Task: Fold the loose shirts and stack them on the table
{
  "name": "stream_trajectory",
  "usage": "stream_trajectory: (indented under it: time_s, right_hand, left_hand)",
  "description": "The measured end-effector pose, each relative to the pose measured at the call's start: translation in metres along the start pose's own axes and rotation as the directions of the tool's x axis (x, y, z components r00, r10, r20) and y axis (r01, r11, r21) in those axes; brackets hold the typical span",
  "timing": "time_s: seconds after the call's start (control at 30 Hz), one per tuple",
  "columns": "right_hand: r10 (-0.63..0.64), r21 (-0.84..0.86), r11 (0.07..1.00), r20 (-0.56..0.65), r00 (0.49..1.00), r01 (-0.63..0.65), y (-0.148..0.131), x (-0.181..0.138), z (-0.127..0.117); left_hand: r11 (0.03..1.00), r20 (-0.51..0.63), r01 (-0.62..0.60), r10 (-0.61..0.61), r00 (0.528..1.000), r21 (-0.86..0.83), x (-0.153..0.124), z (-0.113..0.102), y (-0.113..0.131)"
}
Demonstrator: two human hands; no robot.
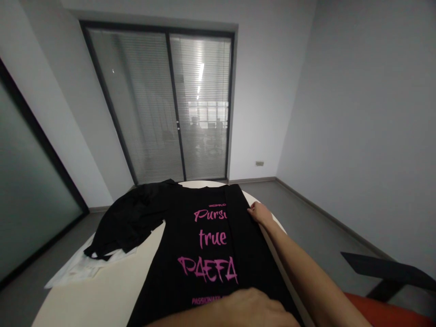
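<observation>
While the black shirt lies flat on the white table, with its printed face up, both hands are at its right part. One long strip of the cloth is turned inward there and covers the ends of some pink lettering, so that only the beginnings of several words can be read. The right hand is at the outer folded edge, towards the far end; its fingers are bent and narrow against the cloth, but whether they pinch it I cannot tell. The left hand is low over the near part of the shirt, back upwards — its fingertips are hidden, so I cannot tell what they hold.

For doing this fold well, I would judge that both hands should keep an equal, light tension, so that the outer edge runs straight from far end to near end. It is better to smooth the strip from the crease inward than to drag it, because soft cloth may wrinkle or turn askew. The dark cloth heap at the left, which meets the shirt and lies partly over a white cloth, deserves attention also — a strong pull could disturb it
</observation>
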State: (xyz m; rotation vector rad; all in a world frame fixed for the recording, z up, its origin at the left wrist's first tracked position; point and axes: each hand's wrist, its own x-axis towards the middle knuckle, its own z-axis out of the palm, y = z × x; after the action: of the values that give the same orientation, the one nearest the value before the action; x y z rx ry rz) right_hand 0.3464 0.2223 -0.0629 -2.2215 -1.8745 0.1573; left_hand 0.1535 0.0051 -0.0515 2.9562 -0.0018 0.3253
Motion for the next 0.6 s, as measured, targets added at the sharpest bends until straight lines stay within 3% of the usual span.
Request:
stream_trajectory:
  time_s: [0.1, 0.17, 0.3, 0.43, 0.5, 0.6]
  right_hand:
    - [-0.054, -0.013, 0.998, -0.059, 0.997, 0.054, -0.019, -0.002, -0.002]
    - [-0.111, -0.012, 0.994, -0.076, 0.991, 0.110, -0.036, -0.003, 0.000]
    - [-0.178, -0.003, 0.984, -0.055, 0.982, 0.178, -0.070, -0.007, 0.019]
    - [-0.144, -0.036, 0.989, 0.041, 0.989, 0.146, -0.087, -0.011, 0.042]
    - [-0.124, -0.046, 0.991, 0.047, 0.991, 0.126, -0.088, -0.012, 0.047]
    - [-0.125, -0.037, 0.991, 0.039, 0.991, 0.126, -0.087, -0.015, 0.044]
  left_hand:
    - [0.986, -0.048, 0.137, -0.133, 0.990, 0.091, -0.041, -0.026, -0.019]
    - [0.946, -0.119, 0.314, -0.304, 0.945, 0.077, -0.071, -0.039, -0.034]
    - [0.757, -0.145, 0.654, -0.646, 0.750, 0.011, -0.122, -0.043, -0.054]
    - [0.653, -0.091, 0.755, -0.757, 0.647, -0.065, -0.144, -0.030, -0.065]
    - [0.580, -0.158, 0.813, -0.808, 0.568, -0.043, -0.151, -0.031, -0.075]
    - [0.373, -0.370, 0.926, -0.854, 0.367, 0.056, -0.170, -0.047, -0.098]
